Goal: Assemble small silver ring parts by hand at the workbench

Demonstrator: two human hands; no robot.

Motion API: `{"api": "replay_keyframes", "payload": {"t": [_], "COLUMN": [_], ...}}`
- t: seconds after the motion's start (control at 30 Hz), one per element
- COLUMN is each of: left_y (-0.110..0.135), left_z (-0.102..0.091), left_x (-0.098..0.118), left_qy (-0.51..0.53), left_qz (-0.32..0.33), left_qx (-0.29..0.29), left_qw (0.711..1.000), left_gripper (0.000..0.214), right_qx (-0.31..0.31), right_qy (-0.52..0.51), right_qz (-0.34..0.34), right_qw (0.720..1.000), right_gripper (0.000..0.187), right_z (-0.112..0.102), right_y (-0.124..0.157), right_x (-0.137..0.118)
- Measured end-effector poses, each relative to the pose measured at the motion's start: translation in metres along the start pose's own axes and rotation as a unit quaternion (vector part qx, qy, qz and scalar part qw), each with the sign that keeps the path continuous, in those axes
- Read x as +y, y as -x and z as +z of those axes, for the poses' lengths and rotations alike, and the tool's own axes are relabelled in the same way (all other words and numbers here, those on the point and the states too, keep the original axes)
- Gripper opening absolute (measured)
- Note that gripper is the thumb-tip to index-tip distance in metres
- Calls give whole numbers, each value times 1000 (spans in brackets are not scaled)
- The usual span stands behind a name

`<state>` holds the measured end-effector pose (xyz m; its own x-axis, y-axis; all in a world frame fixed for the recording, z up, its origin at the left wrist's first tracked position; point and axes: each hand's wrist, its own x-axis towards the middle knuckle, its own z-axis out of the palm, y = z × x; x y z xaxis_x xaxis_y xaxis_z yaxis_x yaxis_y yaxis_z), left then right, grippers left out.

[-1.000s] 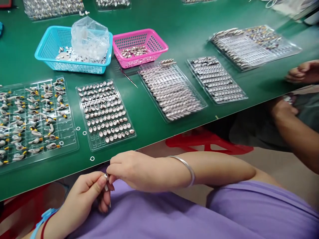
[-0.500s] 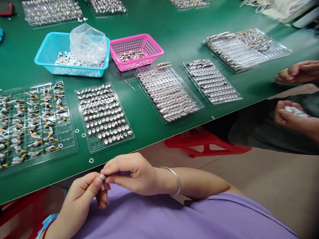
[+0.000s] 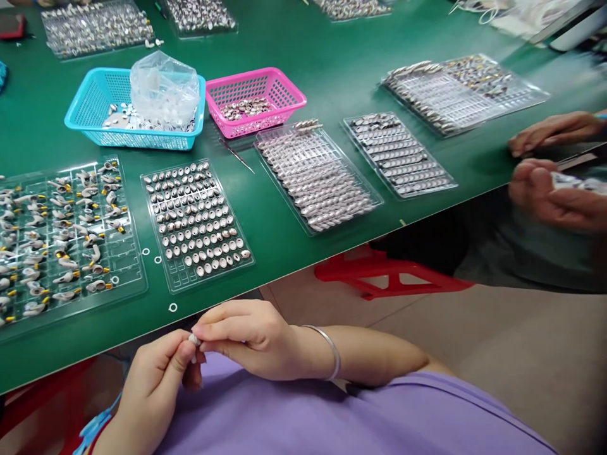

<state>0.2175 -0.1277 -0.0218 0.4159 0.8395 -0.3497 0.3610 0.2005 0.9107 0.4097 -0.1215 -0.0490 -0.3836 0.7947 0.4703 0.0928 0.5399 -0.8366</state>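
Note:
In front of my purple top, my left hand (image 3: pixel 154 379) pinches a small white earbud piece (image 3: pixel 193 339) between thumb and forefinger. From the other side, my right hand (image 3: pixel 251 335) presses its thumb and fingertips on the same piece, so most of it is hidden. Just beyond, on the green table, lies a clear tray (image 3: pixel 177 281) with rows of small round caps. Left of it, another clear tray (image 3: pixel 130 265) carries earbud shells with yellow ends. White rings (image 3: pixel 173 304) lie loose near the table edge.
Behind the trays stand a blue basket (image 3: pixel 142 140) holding a plastic bag and a pink basket (image 3: pixel 284 95) with small caps. Tweezers (image 3: pixel 237 156) lie before them. More filled trays (image 3: pixel 327 183) stretch right, where a co-worker's hands (image 3: pixel 545 196) hold something white. A red stool (image 3: pixel 393 272) is below.
My two hands stay together on the earbud piece, with only a slight shift of the fingers. The co-worker's hands have moved left and closer together. The camera view has shifted a little.

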Motion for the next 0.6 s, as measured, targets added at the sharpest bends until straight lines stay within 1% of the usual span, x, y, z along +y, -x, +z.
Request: {"api": "replay_keyframes", "payload": {"t": [0.17, 0.23, 0.37, 0.47, 0.53, 0.6], "left_y": [1, 2, 2, 2, 2, 2], "left_z": [0, 0, 0, 1, 1, 1], "left_x": [-1, -1, 1, 3, 4, 4], "left_qy": [-26, -35, -64, -98, -112, -103], "left_qz": [12, 17, 39, 66, 76, 70], "left_qx": [4, 9, 16, 27, 28, 19], "left_qw": [1000, 999, 997, 993, 990, 992], "left_gripper": [45, 45, 42, 40, 39, 39], "right_qx": [17, 30, 50, 61, 61, 52], "right_qy": [34, 28, 0, -3, -1, -1], "right_qz": [-34, -42, -40, -36, -40, -45], "right_qw": [999, 998, 998, 997, 997, 998], "right_gripper": [16, 14, 12, 11, 12, 13], "right_z": [-1, 0, 3, 4, 4, 2], "right_y": [-1, -2, -1, 0, 0, 0], "right_x": [-2, -3, -2, -2, -2, -3]}}
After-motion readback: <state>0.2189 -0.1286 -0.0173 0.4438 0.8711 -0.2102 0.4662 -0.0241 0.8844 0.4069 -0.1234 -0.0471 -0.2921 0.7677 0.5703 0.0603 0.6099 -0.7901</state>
